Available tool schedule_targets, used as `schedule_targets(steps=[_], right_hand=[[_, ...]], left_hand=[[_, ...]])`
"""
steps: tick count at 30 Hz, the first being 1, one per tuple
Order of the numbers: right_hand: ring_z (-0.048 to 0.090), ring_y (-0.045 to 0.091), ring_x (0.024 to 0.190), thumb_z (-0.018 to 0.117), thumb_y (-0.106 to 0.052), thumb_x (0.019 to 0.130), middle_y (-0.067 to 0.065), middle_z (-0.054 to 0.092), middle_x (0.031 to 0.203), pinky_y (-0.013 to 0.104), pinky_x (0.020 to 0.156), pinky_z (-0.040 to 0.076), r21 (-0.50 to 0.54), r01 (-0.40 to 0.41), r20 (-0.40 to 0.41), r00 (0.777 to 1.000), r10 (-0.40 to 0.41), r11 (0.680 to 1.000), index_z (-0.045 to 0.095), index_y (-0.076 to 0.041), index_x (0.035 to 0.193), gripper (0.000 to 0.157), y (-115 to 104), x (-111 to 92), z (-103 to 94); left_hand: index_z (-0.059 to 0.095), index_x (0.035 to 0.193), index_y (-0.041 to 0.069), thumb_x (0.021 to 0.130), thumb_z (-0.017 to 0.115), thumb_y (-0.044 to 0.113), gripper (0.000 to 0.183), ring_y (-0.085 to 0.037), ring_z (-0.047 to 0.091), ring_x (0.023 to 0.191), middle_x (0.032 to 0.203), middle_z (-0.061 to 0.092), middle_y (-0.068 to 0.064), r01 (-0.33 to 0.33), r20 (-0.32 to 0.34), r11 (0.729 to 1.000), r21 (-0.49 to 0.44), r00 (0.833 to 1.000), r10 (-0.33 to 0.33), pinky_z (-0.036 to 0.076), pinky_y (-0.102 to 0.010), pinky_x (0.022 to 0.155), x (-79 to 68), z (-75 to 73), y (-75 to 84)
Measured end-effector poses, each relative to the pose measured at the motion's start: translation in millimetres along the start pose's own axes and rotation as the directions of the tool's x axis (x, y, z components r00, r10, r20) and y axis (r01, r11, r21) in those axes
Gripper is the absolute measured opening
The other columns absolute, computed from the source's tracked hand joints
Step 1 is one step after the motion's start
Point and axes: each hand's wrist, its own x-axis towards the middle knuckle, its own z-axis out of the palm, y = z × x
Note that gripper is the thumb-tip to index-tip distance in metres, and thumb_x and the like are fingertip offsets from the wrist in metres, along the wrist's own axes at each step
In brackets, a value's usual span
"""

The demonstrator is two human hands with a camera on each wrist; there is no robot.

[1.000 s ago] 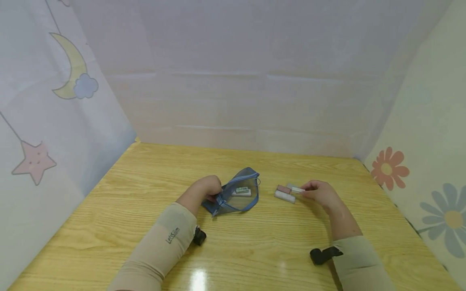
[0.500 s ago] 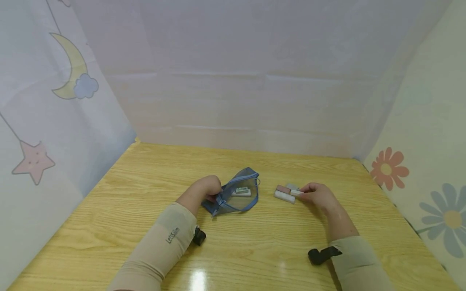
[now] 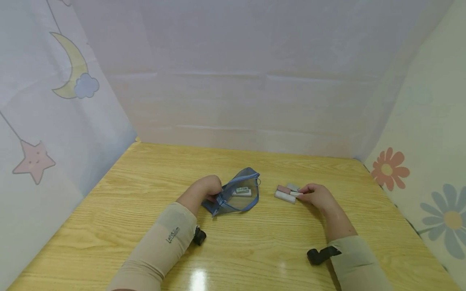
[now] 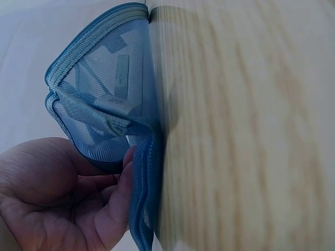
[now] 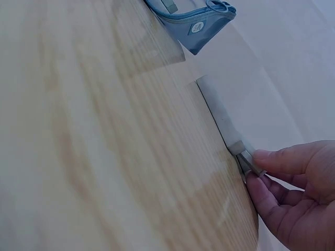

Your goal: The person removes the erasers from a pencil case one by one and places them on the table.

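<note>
A blue see-through mesh zip pouch (image 3: 228,205) lies on the table with its zip side open. My left hand (image 3: 211,186) pinches the pouch's near left edge between thumb and fingers; some fingertips are hidden behind the blue fabric (image 4: 141,183). Through the mesh show a white block (image 3: 247,194) and a smaller green-printed block (image 3: 241,190) on it. To the right, my right hand (image 3: 318,195) pinches a small white eraser-like block (image 3: 295,194) with thumb and fingers, low over the table. Touching or close beside it lie a pinkish-brown block (image 3: 283,188), a longer white block (image 3: 285,197) and a grey block (image 3: 293,187).
The wooden table (image 3: 240,250) runs back to a pale fabric wall (image 3: 233,109). Printed side walls (image 3: 415,133) stand at left and right. Each sleeve (image 3: 156,242) carries a black wrist camera (image 3: 318,256).
My right hand has shifted slightly left and nearer, turning the small white block and bringing it off the grey block toward the pinkish one. The left hand and pouch have stayed still.
</note>
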Motion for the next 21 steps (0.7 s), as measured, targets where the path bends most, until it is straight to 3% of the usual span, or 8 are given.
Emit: schedule_targets(steps=[21], right_hand=[[0.047, 0.029, 0.102, 0.068, -0.021, 0.083, 0.015, 0.057, 0.111, 0.041, 0.086, 0.038, -0.024, -0.020, -0.009, 1.000, 0.019, 1.000, 0.063, -0.002, 0.104, 0.028, 1.6, -0.2, -1.8]], left_hand=[[0.060, 0.093, -0.001, 0.092, 0.047, 0.001, 0.014, -0.018, 0.057, 0.064, 0.082, 0.054, -0.009, 0.014, 0.005, 1.000, -0.020, 1.000, -0.014, 0.054, -0.026, 0.057, -0.7, -0.4, 0.6]])
